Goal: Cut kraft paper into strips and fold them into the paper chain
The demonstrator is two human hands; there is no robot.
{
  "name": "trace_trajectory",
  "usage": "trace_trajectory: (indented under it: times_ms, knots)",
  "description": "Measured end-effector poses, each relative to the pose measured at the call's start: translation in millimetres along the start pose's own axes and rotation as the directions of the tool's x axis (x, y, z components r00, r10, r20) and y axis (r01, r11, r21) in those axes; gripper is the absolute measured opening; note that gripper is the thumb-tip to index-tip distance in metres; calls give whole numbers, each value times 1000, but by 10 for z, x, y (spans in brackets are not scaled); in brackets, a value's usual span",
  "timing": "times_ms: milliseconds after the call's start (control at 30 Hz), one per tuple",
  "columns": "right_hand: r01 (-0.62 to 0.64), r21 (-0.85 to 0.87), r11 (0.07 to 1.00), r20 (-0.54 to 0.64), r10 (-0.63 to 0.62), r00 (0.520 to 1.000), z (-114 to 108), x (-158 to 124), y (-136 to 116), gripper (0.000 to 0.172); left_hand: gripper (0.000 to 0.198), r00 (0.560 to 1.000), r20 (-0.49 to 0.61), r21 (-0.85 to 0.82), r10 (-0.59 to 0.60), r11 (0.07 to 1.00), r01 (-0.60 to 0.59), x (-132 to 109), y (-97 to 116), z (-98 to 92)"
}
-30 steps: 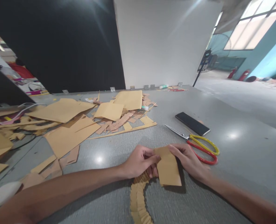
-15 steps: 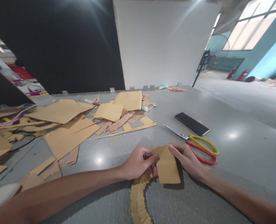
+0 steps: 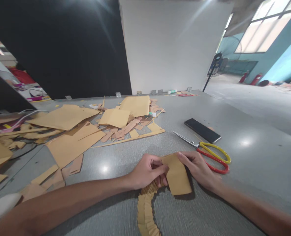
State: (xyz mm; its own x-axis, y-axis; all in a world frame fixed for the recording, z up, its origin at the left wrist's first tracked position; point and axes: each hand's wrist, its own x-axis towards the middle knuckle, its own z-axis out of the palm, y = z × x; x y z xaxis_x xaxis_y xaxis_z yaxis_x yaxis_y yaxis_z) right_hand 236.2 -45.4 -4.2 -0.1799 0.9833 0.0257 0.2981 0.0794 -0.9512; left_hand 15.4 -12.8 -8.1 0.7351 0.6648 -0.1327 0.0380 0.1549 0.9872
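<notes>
My left hand [image 3: 151,172] pinches the left edge of a brown paper strip, thumb on top and fingers curled beneath. The flat end of this paper strip [image 3: 178,177] hangs to the right, its lower edge just above the grey table. From under my left hand a pleated, ruffled part [image 3: 146,209] of brown paper curves down toward the bottom edge. My right hand [image 3: 193,164] grips the flat part's upper right edge between thumb and fingers; its fingertips are hidden behind the paper. Scissors [image 3: 204,152] with one yellow and one red handle lie beside my right hand.
A black phone [image 3: 202,130] lies beyond the scissors. Brown paper sheets [image 3: 73,141] and scraps are heaped at the left and back. A glue stick [image 3: 172,92] lies by the white partition [image 3: 172,46]. A white rounded object [image 3: 4,206] sits at lower left.
The flat end of the paper has tilted slightly, its lower edge shifting a little to the right and down. Both hands stay nearly in place.
</notes>
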Motion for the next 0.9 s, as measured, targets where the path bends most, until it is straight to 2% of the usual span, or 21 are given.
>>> trace_trajectory:
  times_ms: [300, 467, 667, 900]
  knots:
    - [-40, 30, 999, 48, 38, 998, 12, -17, 3, 55, 43, 1000, 1, -9, 5, 1000, -5, -9, 26, 17]
    - [56, -50, 997, 41, -54, 998, 38, -20, 19, 52, 51, 1000, 6, -29, 16, 999, -16, 13, 11, 4]
    - [37, -95, 995, 40, -34, 999, 41, 3, 72, 57, 51, 997, -74, -12, 30, 999, -31, 14, -26, 10]
    - [69, -23, 997, 101, -66, 993, 35, 39, 4, 43, 46, 984, -175, -6, 46, 999, -48, 12, -32, 17]
